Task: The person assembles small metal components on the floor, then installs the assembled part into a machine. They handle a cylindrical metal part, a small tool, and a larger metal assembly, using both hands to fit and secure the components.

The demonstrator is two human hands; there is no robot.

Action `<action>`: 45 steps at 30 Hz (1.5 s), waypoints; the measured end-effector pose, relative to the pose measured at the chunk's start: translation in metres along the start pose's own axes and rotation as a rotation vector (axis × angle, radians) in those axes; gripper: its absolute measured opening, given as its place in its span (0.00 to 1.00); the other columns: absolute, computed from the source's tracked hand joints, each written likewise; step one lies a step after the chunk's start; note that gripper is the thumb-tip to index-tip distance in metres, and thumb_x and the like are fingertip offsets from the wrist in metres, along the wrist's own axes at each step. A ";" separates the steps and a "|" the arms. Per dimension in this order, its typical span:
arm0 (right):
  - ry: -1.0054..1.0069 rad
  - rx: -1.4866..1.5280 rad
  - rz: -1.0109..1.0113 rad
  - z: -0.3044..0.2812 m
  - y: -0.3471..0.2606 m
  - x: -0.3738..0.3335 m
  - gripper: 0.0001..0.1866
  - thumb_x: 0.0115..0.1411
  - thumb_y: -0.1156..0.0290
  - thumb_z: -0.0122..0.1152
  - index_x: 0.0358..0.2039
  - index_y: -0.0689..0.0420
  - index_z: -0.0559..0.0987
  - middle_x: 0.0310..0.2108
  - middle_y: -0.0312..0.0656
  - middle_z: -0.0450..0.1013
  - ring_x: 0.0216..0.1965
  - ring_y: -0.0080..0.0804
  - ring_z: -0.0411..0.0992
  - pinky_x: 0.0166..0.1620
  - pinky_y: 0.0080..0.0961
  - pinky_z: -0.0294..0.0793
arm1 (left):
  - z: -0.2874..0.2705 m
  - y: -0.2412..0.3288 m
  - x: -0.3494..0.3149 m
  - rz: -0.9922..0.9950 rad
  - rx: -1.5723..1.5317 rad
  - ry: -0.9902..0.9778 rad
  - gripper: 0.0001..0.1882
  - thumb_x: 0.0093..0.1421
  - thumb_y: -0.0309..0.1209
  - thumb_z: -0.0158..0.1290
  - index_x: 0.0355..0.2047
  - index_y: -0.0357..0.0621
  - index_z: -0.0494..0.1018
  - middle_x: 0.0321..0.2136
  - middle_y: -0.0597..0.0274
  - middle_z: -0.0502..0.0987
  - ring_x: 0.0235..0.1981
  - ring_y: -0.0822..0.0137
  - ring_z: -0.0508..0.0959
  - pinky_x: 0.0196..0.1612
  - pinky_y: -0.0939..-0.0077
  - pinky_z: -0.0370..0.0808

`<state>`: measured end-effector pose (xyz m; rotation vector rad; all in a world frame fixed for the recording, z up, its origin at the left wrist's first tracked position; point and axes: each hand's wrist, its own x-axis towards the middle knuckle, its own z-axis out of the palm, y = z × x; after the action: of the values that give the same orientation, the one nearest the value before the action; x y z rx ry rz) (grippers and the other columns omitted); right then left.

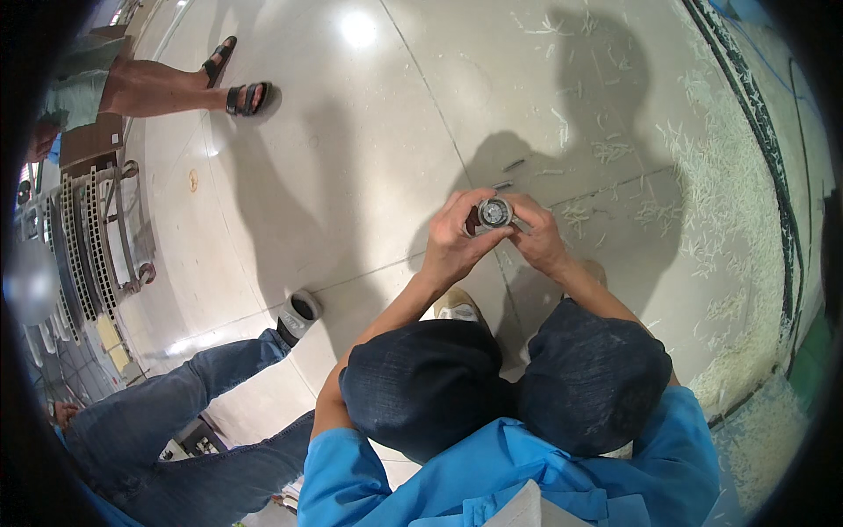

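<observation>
In front of my knees, both hands meet around a small round metal part (495, 212) with a bright rim and a grey, patterned centre. The fingers of my left hand (454, 233) close on it from the left, with a dark reddish-brown patch showing beside them. My right hand (540, 239) grips it from the other side, its fingers partly hiding the edge. Just beyond my fingertips, a thin dark metal piece (515, 164) lies on the floor. Another short metal piece (502, 185) shows right by the part; whether it touches is unclear.
White shavings (729, 220) cover the tiled floor (351, 202) on the right, beside a dark cable strip (773, 149). One person's sandalled foot (248, 98) is at far left. Another's jeans leg (219, 373) extends nearby. Metal racks (92, 237) line the left edge.
</observation>
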<state>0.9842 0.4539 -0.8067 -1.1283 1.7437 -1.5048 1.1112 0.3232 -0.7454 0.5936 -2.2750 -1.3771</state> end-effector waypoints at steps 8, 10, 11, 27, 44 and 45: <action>-0.066 0.103 0.133 -0.002 0.004 -0.005 0.20 0.60 0.67 0.71 0.52 0.59 0.81 0.46 0.45 0.80 0.48 0.38 0.78 0.53 0.33 0.75 | -0.001 -0.008 0.003 0.147 0.184 0.018 0.26 0.49 0.29 0.73 0.48 0.38 0.77 0.36 0.57 0.80 0.32 0.65 0.80 0.34 0.72 0.78; -0.076 0.161 0.200 0.000 0.006 -0.007 0.19 0.61 0.68 0.70 0.52 0.59 0.81 0.45 0.43 0.81 0.48 0.35 0.77 0.53 0.32 0.75 | 0.001 -0.008 0.003 0.088 0.113 0.011 0.25 0.50 0.30 0.73 0.48 0.38 0.78 0.35 0.57 0.80 0.33 0.63 0.81 0.35 0.71 0.79; -0.073 0.194 0.234 0.001 0.007 -0.008 0.19 0.62 0.68 0.70 0.52 0.59 0.81 0.45 0.42 0.81 0.47 0.33 0.77 0.53 0.31 0.75 | 0.003 -0.008 0.003 0.043 0.077 0.005 0.25 0.50 0.30 0.72 0.48 0.38 0.78 0.36 0.57 0.80 0.33 0.63 0.81 0.36 0.71 0.79; -0.161 -0.395 0.102 -0.015 -0.019 0.007 0.31 0.54 0.60 0.73 0.55 0.60 0.74 0.37 0.48 0.78 0.37 0.46 0.80 0.41 0.39 0.78 | 0.015 -0.040 -0.013 -0.727 -0.759 -0.120 0.30 0.72 0.50 0.49 0.61 0.36 0.61 0.53 0.51 0.75 0.52 0.61 0.77 0.55 0.64 0.75; -0.611 -0.866 -0.437 -0.022 -0.079 0.034 0.22 0.51 0.67 0.66 0.46 0.63 0.76 0.34 0.46 0.71 0.28 0.43 0.75 0.34 0.38 0.75 | 0.035 -0.059 -0.022 -0.886 -1.960 0.117 0.50 0.66 0.73 0.23 0.77 0.52 0.37 0.76 0.54 0.47 0.75 0.46 0.49 0.74 0.38 0.48; -0.439 -0.798 -0.465 -0.021 -0.080 0.036 0.22 0.51 0.68 0.65 0.45 0.64 0.76 0.34 0.45 0.71 0.27 0.43 0.75 0.34 0.38 0.75 | 0.034 -0.061 -0.020 -0.855 -1.860 0.192 0.50 0.66 0.73 0.23 0.77 0.52 0.37 0.76 0.54 0.47 0.75 0.46 0.49 0.74 0.39 0.48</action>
<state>0.9671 0.4317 -0.7206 -2.1883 1.8624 -0.6394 1.1178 0.3334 -0.8169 0.8005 0.1531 -2.6973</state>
